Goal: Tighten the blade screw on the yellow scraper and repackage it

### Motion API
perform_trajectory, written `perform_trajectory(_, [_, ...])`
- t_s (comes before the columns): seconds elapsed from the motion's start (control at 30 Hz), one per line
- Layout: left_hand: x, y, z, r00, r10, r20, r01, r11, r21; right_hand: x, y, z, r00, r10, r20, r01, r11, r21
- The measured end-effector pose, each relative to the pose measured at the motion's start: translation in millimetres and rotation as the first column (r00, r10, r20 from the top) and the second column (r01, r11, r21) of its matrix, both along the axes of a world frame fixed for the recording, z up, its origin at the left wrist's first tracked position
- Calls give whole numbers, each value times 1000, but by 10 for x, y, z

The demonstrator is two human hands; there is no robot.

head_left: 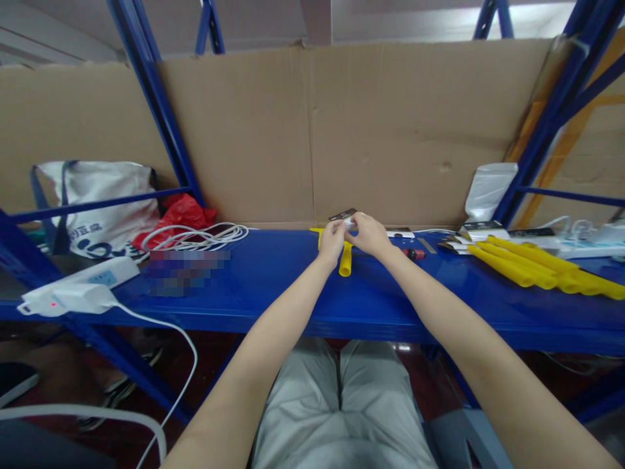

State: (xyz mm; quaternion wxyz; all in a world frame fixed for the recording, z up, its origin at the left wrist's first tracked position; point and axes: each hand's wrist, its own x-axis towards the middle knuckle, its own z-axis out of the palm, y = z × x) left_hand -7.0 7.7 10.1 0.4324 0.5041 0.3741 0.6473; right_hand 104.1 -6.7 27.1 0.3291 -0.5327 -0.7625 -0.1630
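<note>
My left hand (333, 240) and my right hand (370, 234) meet above the blue shelf top, both with fingers closed. Between the fingertips is a small white piece (348, 223), mostly covered, so its kind does not show. Just beneath the hands lies a yellow tool with a tube-like handle (345, 262) pointing towards me; its far part is hidden by my left hand. Behind my fingers a flat black box or card (342, 213) shows in part. To the right of my right hand lies a red and black tool (414, 254), beside a thin grey strip (428, 245).
Several yellow tube handles (541, 264) are piled at the right, near a white pouch (491, 189). On the left are a white power strip (81, 286), a coiled white cable (209, 236), a red plastic bag (183, 215) and a cloth bag (105, 205). Cardboard (390, 130) stands behind the shelf.
</note>
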Motion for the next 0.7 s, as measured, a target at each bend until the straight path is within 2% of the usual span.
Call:
perform_trajectory(0.2, [-28,-54,58,992,33,124,-15,990,-139,27,-26,18,998,70,-2,-70,997,-15])
perform_trajectory(0.33, [-43,-70,86,988,60,142,-31,980,-197,224,31,45,989,64,-135,-56,997,62])
perform_trajectory(0.47, [-47,-67,83,988,73,137,-43,976,-214,499,104,60,960,14,-280,26,990,139])
perform_trajectory(0.57, [-49,-83,83,986,56,156,-19,973,-231,609,119,65,941,-11,-339,43,995,89])
perform_trajectory(0.7, [-55,-140,104,981,41,191,9,968,-252,577,89,70,931,33,-362,-26,999,26])
